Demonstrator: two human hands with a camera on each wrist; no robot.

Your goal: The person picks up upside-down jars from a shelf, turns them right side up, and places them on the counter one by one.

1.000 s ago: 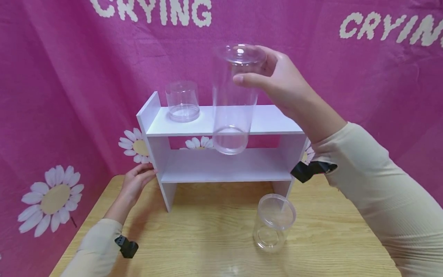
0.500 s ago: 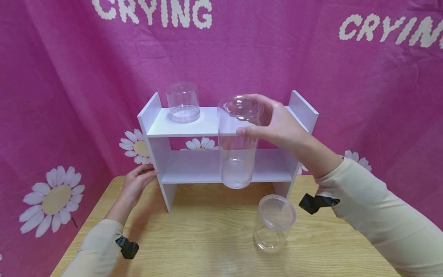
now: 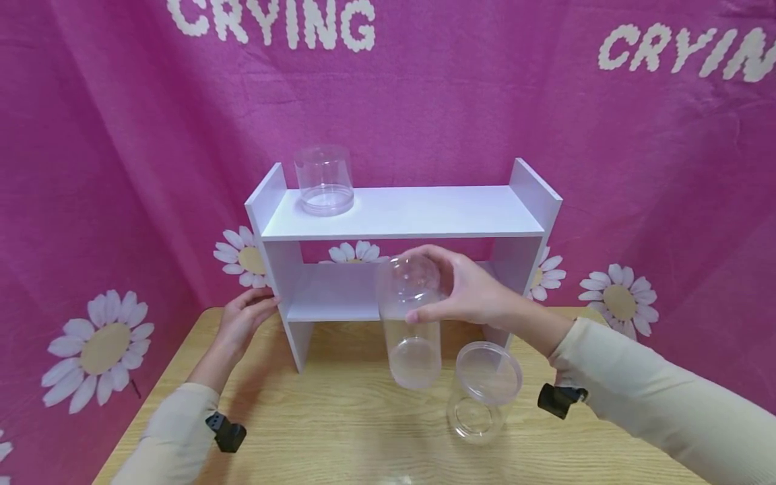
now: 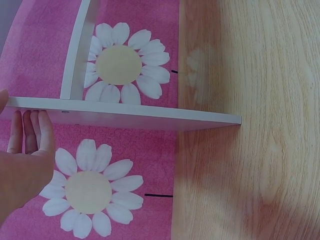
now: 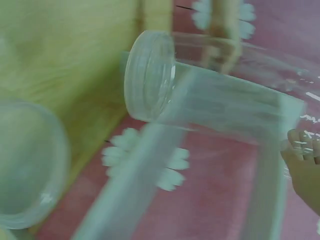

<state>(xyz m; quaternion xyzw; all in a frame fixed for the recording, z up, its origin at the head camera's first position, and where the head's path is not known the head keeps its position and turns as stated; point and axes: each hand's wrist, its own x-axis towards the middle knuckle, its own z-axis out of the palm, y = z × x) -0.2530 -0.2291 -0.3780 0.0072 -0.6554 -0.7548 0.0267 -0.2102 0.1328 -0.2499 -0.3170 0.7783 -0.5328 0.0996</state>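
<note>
Behind the fingers of the right hand [image 3: 469, 293] and the left hand [image 3: 242, 320] hangs a pink curtain [image 3: 412, 114] with daisies and pale letters. Below the fingers spreads the wooden tabletop [image 3: 327, 431]. On it, behind the right fingers, stands a white two-board shelf [image 3: 406, 212], unmoved since a second ago.

The tall clear jar [image 3: 403, 347] has changed most. A second ago it rose above the shelf's sides; half a second later it was lower; now the right fingers have it lower again, in front of the lower board, its base just left of a short jar [image 3: 485, 391]. Whether that base touches the tabletop I cannot tell. A thick ring edges its lower end, and the shelf shows through its walls.

That short jar, also clear, stands upright in front and to the right of the right fingertips, its round base visible through it. Another clear jar [image 3: 325, 182] sits on the upper board, up and left of the right fingers. Both have stayed put.

The right fingers grasp the tall jar's upper part, thumb on the near side. The left fingers, extended rather than clenched, touch the shelf's outer side as before, thumb at its front edge.
</note>
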